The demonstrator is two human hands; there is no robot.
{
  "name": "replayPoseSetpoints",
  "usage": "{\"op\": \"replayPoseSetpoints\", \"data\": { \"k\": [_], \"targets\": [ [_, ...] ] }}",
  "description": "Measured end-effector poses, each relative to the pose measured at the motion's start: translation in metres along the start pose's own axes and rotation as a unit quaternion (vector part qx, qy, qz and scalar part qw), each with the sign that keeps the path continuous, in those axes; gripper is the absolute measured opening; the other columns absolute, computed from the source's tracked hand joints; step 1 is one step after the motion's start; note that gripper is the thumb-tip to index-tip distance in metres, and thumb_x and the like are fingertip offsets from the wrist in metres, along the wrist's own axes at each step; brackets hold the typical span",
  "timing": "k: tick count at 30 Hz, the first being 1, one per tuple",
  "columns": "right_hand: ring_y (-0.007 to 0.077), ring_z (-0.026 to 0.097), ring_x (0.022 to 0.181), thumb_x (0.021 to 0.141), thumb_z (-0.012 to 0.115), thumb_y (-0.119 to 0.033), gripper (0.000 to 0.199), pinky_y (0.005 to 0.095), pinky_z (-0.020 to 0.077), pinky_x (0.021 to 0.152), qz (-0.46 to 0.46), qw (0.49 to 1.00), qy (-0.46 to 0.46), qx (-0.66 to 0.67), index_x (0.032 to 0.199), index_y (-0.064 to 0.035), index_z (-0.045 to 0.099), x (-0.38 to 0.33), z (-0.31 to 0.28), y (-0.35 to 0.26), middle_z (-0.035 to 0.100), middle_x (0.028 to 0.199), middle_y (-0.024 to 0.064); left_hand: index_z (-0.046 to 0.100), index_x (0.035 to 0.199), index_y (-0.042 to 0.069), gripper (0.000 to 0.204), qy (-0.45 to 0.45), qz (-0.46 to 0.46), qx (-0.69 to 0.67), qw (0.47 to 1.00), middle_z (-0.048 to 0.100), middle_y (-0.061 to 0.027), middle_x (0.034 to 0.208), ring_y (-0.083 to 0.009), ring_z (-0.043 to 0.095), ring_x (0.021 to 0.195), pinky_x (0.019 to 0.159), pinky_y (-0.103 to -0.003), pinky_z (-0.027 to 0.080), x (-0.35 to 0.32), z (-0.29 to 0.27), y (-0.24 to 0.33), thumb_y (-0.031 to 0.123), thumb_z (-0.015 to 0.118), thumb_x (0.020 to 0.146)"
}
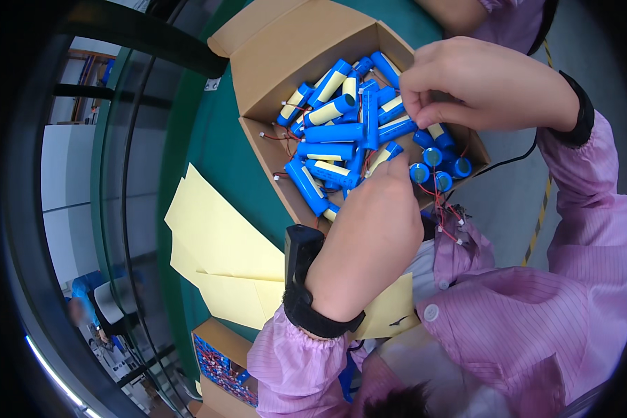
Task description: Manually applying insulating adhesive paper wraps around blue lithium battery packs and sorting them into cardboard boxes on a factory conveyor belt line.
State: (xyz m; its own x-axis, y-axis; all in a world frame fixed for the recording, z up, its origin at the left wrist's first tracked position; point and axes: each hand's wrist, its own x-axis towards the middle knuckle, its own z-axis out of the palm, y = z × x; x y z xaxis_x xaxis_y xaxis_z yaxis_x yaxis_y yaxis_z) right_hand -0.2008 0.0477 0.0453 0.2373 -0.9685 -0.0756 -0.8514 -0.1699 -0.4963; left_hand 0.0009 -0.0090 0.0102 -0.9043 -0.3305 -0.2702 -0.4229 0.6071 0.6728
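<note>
An open cardboard box [268, 157] holds many blue cylindrical battery cells [327, 151], some with pale yellow labels and thin red leads ending in white plugs. Over the near side of the box, my left hand [373, 230] is closed, its fingertips at a yellow-labelled battery cell [384, 159]; the hand itself hides most of the grip. My right hand [467, 83] hovers above the right part of the box with thumb and fingers pinched together. Whatever lies in that pinch is too hidden to make out. Below it, several cells [432, 157] stand on end in the box's right corner.
Pale yellow sheets [223, 244] lie on the green table [219, 150] left of the box. A second box [223, 362] with more blue cells and red wires is at the lower left. Another person's arm [456, 14] shows at the top. A dark metal frame [143, 24] runs along the left.
</note>
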Motion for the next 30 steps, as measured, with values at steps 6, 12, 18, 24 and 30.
{"op": "replayPoseSetpoints", "data": {
  "k": [6,12,18,24,30],
  "targets": [
    [0.0228,0.055,0.09,0.073,0.069,-0.015,0.019,0.0342,0.0421,0.076,-0.045,0.975,0.096,-0.196,0.088,-0.0053,0.064,-0.014,0.027,0.016,0.06,0.084,0.0095,0.046,0.121,-0.006,0.035,-0.006,0.032,-0.017,0.999,0.058,-0.0294,0.102,-0.0432,0.057,0.094,0.083,-0.046,0.045,0.01,0.007,0.001,0.002,0.042,0.087],
    [0.0215,0.053,0.092,0.065,0.073,-0.014,0.023,0.0331,0.038,0.081,-0.057,0.97,0.068,-0.228,0.085,-0.0064,0.066,-0.005,0.032,0.015,0.061,0.09,0.0051,0.044,0.108,-0.012,0.031,0.073,0.104,-0.044,0.991,0.052,-0.0319,0.094,-0.0456,0.053,0.09,0.076,-0.048,0.044,0.011,0.01,-0.002,-0.007,0.045,0.077],
    [0.0199,0.055,0.082,0.065,0.073,-0.015,0.011,0.0326,0.039,0.079,-0.078,0.985,0.068,-0.141,0.068,-0.0076,0.066,0.003,0.034,0.019,0.06,0.069,-0.0002,0.041,0.111,-0.016,0.037,0.032,0.074,-0.04,0.996,0.053,-0.0313,0.095,-0.046,0.051,0.093,0.081,-0.047,0.043,0.012,0.01,0.0,-0.008,0.045,0.076],
    [0.0207,0.057,0.077,0.065,0.074,-0.008,0.009,0.0337,0.042,0.077,-0.117,0.991,0.008,0.062,0.07,-0.0074,0.067,-0.01,0.0,0.001,0.065,0.073,0.0003,0.042,0.116,-0.013,0.042,0.114,0.125,-0.105,0.98,0.053,-0.0302,0.097,-0.0464,0.051,0.096,0.083,-0.047,0.042,0.014,0.006,-0.002,-0.01,0.045,0.074],
    [0.0231,0.057,0.084,0.069,0.066,-0.001,0.011,0.0357,0.0428,0.079,-0.086,0.988,-0.073,0.108,0.079,-0.005,0.07,-0.006,-0.014,0.008,0.067,0.084,0.0053,0.04,0.128,-0.003,0.051,-0.034,0.112,-0.064,0.991,0.053,-0.0273,0.112,-0.042,0.051,0.107,0.092,-0.042,0.041,0.012,0.001,-0.001,-0.01,0.036,0.078]
  ]
}}
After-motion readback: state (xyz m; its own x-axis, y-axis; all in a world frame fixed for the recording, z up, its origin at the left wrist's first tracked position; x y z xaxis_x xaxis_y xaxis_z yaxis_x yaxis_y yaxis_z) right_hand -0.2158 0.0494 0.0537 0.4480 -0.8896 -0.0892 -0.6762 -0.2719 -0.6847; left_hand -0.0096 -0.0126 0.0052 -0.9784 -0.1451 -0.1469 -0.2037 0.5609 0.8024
